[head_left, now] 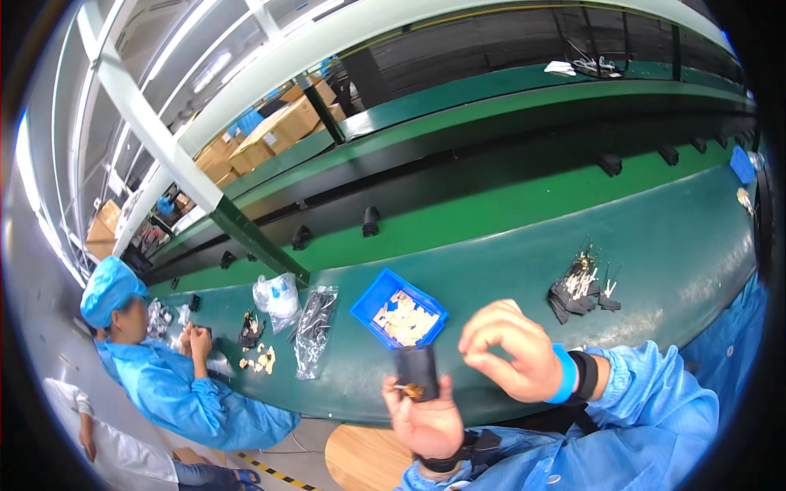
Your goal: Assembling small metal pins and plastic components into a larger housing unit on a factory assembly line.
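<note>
My left hand (426,421) is raised palm up in front of the bench, its fingers and thumb closed around a black box-shaped housing (416,367). Some gold-coloured metal and a pale strip stick out at the housing's lower end. To the right of it hovers my right hand (512,348), thumb and fingers curled together in a pinch; whatever lies between the fingertips, if anything, is too small to make out. Just beyond the housing is a blue tray (366,308) holding many small cream-coloured pieces (405,317).
A heap of black parts with pale wires (577,288) lies on the green bench (491,270) at right. Clear plastic bags (313,331) are left of the tray. Black housings (371,221) sit on the green conveyor (491,196). A co-worker in blue (176,393) works at left.
</note>
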### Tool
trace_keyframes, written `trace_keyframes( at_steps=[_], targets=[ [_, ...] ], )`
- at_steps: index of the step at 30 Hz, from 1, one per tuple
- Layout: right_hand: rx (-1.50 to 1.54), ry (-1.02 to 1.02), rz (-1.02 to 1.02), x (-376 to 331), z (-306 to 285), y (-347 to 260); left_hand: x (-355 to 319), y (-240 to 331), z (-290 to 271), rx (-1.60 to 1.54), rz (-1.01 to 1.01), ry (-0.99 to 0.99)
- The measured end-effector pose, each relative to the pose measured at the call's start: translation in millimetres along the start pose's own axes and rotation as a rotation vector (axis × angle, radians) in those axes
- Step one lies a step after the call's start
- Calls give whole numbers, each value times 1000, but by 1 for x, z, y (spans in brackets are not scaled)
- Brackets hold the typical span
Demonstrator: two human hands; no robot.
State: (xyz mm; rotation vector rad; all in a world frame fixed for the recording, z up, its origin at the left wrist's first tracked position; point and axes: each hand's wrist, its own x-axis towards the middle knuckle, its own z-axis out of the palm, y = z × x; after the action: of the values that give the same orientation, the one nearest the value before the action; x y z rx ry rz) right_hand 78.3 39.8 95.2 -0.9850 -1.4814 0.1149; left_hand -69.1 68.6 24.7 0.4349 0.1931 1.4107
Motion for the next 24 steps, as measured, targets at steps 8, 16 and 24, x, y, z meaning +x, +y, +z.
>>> trace_keyframes(
  at_steps=[8, 16, 24],
  targets=[
    [-70, -70, 369, 47, 82, 80, -3, 58, -42, 42, 179, 141],
    [-259, -59, 340, 47, 75, 107, -8, 54, -33, 14, 157, 92],
    [-234, -248, -78, -9, -16, -13, -17, 19, 7, 61, -92, -8]
  ],
)
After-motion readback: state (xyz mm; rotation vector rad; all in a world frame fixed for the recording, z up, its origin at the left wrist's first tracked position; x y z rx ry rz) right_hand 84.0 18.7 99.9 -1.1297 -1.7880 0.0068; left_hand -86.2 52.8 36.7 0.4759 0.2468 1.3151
